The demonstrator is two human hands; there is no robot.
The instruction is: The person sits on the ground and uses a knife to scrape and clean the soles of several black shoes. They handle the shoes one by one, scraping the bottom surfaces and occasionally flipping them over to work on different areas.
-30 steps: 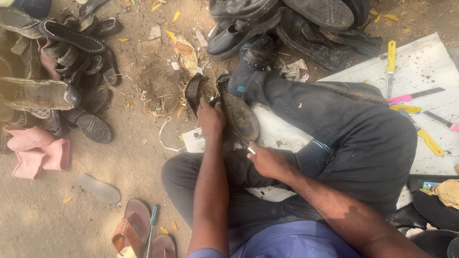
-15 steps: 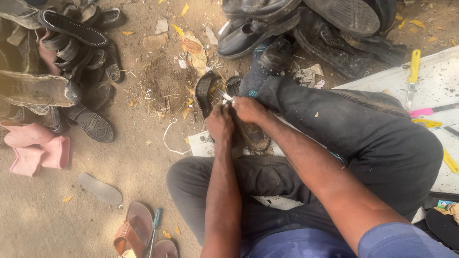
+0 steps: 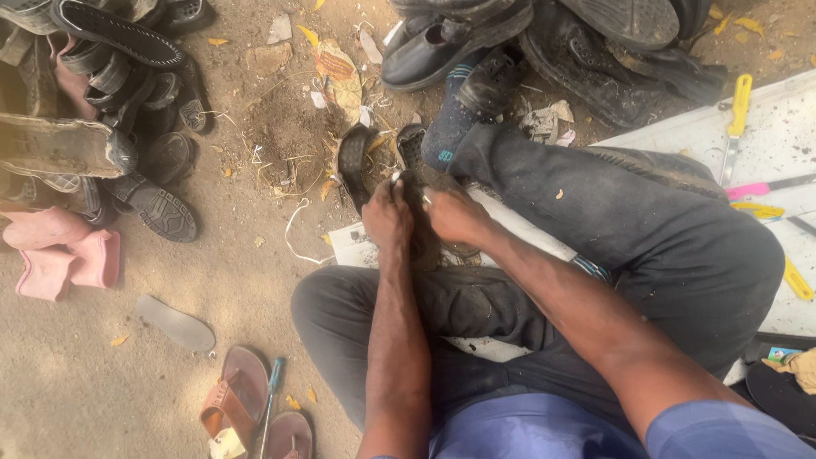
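Two hands: both are set on one worn dark shoe sole with a treaded underside [image 3: 422, 212], held over the person's lap and the sandy ground.
Sole, long axis: it is laid roughly away from the body, its far end pointing toward the pile of dark shoes [image 3: 544, 42] beyond the hands, its near end hidden beneath the wrists.
Sole, direction from the hands: directly under and between both; its treaded tip shows just beyond the fingertips.
Nearer hand: neither is clearly nearer; both are touching it, the left hand [image 3: 387, 217] on its left edge, the right hand [image 3: 455, 217] on its right edge.
Left hand: curled closed over the sole's edge, thumb pressed on top.
Right hand: pinched shut on a small pale object at the fingertips, too small to be named, its tip laid against the sole.
Second sole: a matching dark treaded sole [image 3: 354, 166] is lying just left of the left hand, parallel to the first, untouched.
Right of the right hand: a dark trousered leg [image 3: 612, 204] is stretched out, and well beyond it a yellow-handled knife [image 3: 736, 119] is resting on a white board [image 3: 782, 153].
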